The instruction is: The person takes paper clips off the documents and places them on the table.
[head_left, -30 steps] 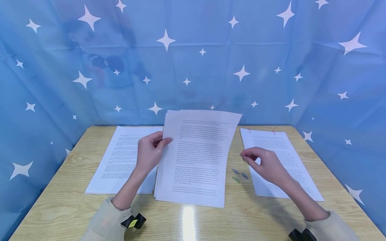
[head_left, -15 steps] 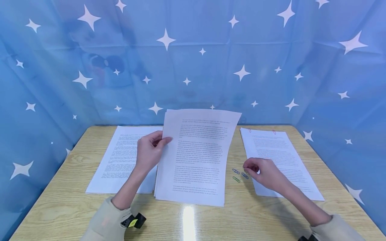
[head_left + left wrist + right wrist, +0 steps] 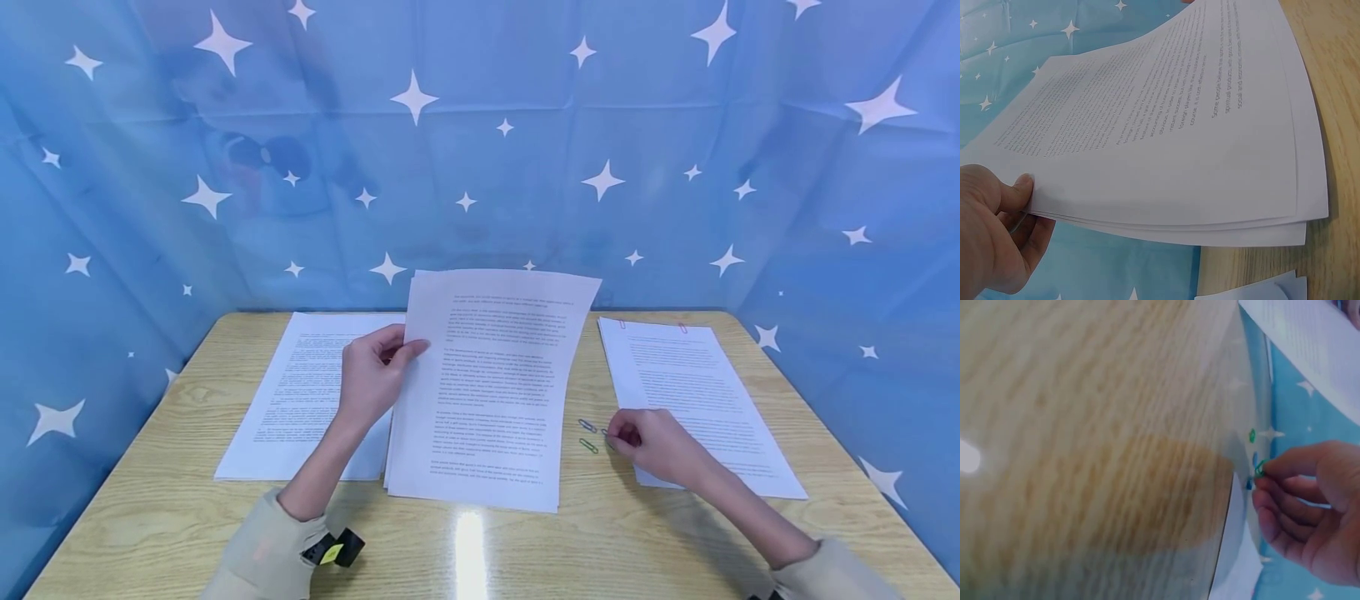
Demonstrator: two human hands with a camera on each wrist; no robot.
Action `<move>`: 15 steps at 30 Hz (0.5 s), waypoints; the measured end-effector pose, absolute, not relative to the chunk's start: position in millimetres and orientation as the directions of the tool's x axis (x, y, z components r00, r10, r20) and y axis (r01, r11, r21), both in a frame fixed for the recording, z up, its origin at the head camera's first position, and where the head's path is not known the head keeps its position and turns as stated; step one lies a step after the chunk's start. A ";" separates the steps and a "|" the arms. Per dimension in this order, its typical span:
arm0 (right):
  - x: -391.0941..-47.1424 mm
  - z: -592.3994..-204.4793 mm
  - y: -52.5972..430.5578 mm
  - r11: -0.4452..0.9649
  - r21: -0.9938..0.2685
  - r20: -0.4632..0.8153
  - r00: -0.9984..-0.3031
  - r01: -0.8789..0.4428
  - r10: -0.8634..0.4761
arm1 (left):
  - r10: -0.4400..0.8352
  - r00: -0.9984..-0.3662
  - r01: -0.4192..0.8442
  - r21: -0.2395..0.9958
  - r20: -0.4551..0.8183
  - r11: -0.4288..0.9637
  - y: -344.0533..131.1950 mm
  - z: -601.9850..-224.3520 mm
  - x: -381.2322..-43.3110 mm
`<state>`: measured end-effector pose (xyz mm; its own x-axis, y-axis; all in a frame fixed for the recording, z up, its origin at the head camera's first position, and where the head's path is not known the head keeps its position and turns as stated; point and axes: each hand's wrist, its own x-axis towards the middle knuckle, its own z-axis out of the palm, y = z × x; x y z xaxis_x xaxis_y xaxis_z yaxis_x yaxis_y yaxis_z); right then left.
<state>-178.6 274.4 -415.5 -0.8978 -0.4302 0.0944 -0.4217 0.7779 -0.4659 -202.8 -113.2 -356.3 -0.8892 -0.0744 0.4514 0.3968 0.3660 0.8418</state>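
Note:
My left hand (image 3: 372, 375) grips a small stack of printed sheets (image 3: 487, 383) by its left edge, thumb on the front. The sheets stand raised and tilted above the table, their right side bowing; in the left wrist view the stack's (image 3: 1166, 187) lower layers fan slightly apart. My right hand (image 3: 663, 446) is low over the table beside the right paper pile, and in the right wrist view a green paper clip (image 3: 1260, 467) is pinched between its thumb and fingertips. Near those fingers lie a blue paper clip (image 3: 587, 426) and another green paper clip (image 3: 588, 446); a second blue one is mostly hidden.
A pile of printed paper (image 3: 258, 450) lies at the left, partly behind the left arm. At the right is another pile (image 3: 720, 400) with two reddish clips on its top edge. A blue star-patterned curtain (image 3: 480, 150) rises behind the wooden table (image 3: 405, 558).
My right hand has come down and toward me, from above the right pile to beside the loose clips, covering part of one blue clip. The left hand and its sheets have hardly moved.

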 end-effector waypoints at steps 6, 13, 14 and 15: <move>-177.8 -420.1 274.4 0.792 -0.467 0.049 -0.906 -0.393 -0.421 | -0.072 -0.890 0.397 0.842 0.451 0.365 -112.7 -355.3 -203.3; -176.3 -418.8 274.0 0.783 -0.468 0.050 -0.897 -0.410 -0.440 | -0.075 -0.888 0.398 0.840 0.453 0.369 -113.1 -356.2 -203.6; -176.1 -418.3 273.9 0.780 -0.469 0.052 -0.895 -0.414 -0.444 | -0.077 -0.888 0.397 0.840 0.453 0.369 -113.2 -356.3 -203.6; -175.9 -417.6 273.9 0.776 -0.471 0.057 -0.893 -0.419 -0.447 | -0.078 -0.888 0.397 0.840 0.454 0.369 -113.3 -356.2 -203.5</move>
<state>-175.9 273.9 -417.6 -0.8926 -0.4473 0.0565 -0.4189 0.7765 -0.4708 -203.5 -113.3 -356.2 -0.8878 -0.0780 0.4536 0.3970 0.3688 0.8405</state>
